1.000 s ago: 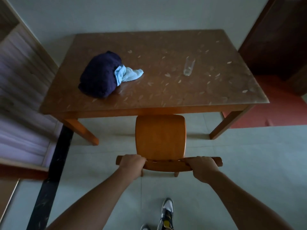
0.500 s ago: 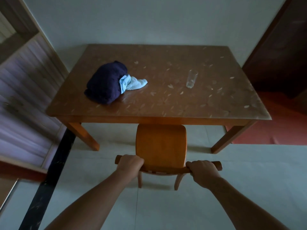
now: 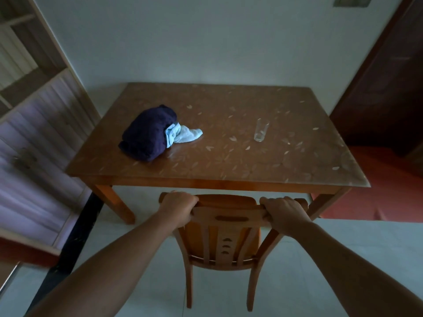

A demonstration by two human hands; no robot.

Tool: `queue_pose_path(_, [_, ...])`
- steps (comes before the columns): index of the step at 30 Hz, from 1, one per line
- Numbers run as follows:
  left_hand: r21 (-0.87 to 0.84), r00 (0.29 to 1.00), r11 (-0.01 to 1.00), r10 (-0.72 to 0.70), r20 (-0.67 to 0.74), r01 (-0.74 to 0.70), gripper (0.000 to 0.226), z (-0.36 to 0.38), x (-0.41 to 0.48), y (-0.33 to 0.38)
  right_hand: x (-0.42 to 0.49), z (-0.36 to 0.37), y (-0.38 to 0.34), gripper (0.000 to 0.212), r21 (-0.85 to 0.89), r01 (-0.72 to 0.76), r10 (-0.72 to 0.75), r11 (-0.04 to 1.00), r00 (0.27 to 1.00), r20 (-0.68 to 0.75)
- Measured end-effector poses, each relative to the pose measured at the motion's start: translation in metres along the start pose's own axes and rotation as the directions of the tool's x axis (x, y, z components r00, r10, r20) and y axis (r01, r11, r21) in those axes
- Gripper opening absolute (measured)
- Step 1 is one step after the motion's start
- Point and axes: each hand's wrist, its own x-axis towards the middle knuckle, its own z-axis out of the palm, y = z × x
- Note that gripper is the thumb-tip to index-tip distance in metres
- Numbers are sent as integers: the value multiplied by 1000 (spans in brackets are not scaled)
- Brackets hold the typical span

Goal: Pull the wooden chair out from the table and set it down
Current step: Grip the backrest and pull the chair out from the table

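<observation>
The wooden chair [image 3: 225,242] stands in front of the wooden table [image 3: 229,177], its back toward me and its seat just at the table's near edge. My left hand [image 3: 177,205] grips the left end of the chair's top rail. My right hand [image 3: 285,212] grips the right end of the same rail. The slatted backrest and both rear legs are in full sight; the front legs are hidden behind the seat.
On the table lie a dark blue bundle of cloth [image 3: 147,133] with a light blue cloth [image 3: 183,135] tucked beside it, and an empty glass [image 3: 261,130]. A wooden shelf unit [image 3: 34,133] stands at the left, a dark door [image 3: 384,88] at the right over a red floor.
The chair has come back toward me from under the table, so its backrest and rear legs now show. My view has lifted. Both hands have stayed on the top rail.
</observation>
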Motion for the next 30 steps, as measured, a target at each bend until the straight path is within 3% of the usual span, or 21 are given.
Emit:
queue_pose_path(9, [-42, 994, 999, 6, 109, -1, 11, -33, -53, 28, -51, -24, -3, 20, -7, 69, -69, 998, 995, 78])
queue_pose_path(16, [-54, 990, 998, 2, 143, 6, 18, -43, -115, 60, -121, -29, -20, 20, -12, 107, -106, 994, 993, 56])
queue_pose_path(30, [5, 996, 996, 85, 42, -85, 16, -37, -286, 92, -302, -25, -115, 19, -47, 12, -13, 999, 1000, -21])
